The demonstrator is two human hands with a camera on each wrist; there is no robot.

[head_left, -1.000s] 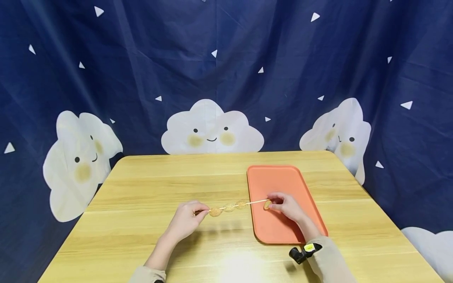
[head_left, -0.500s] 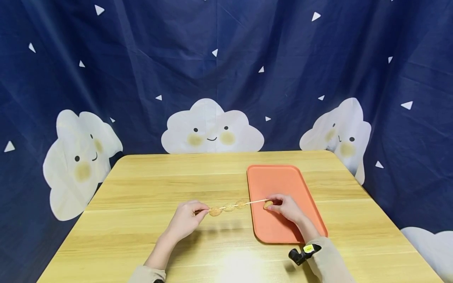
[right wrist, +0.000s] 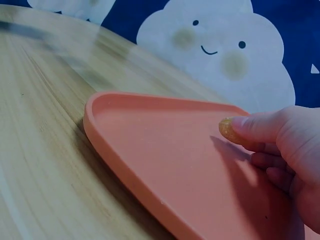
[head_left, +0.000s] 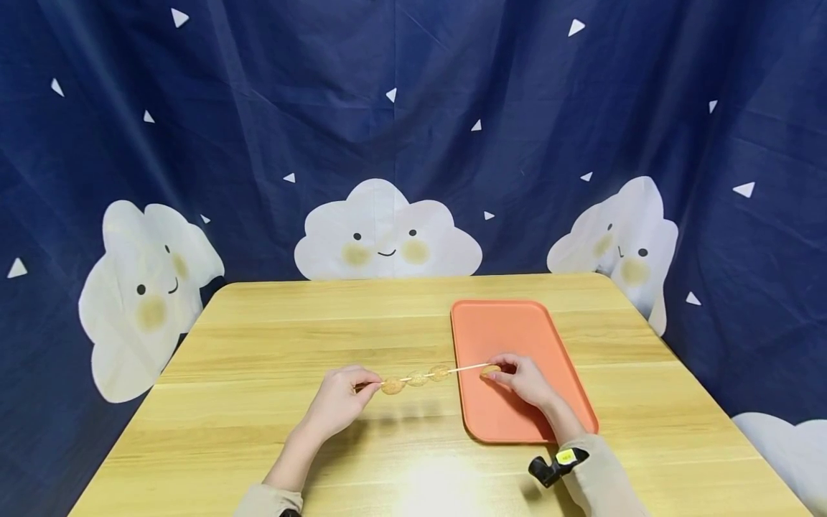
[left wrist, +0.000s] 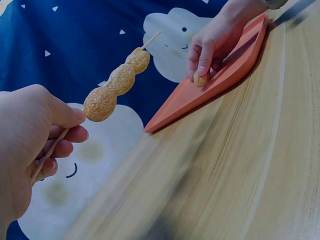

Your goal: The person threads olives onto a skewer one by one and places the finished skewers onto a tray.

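My left hand [head_left: 344, 401] pinches a thin wooden skewer [head_left: 466, 368] near its lower end, as the left wrist view also shows. Three golden-brown, wrinkled oval pieces [left wrist: 121, 79] are threaded along it, the nearest right beside the thumb tip. The skewer's bare far end reaches over the tray toward my right hand [head_left: 525, 379]. Between thumb and fingers the right hand holds a loose piece [right wrist: 230, 131] of similar golden-brown colour, above the orange tray [head_left: 500, 330]. In the head view the skewer tip overlaps the right fingertips, just above that loose piece.
The orange tray with a raised rim lies on the right half of the wooden table [head_left: 291, 323]. Behind the table hangs a dark blue curtain [head_left: 258, 108] with white clouds. A black wrist camera [head_left: 557, 467] sits on the right sleeve.
The loose piece in my right hand has turned between the fingers: its pale flat side faced the camera before, and now its narrow brown side shows. The left hand and skewer have barely moved.
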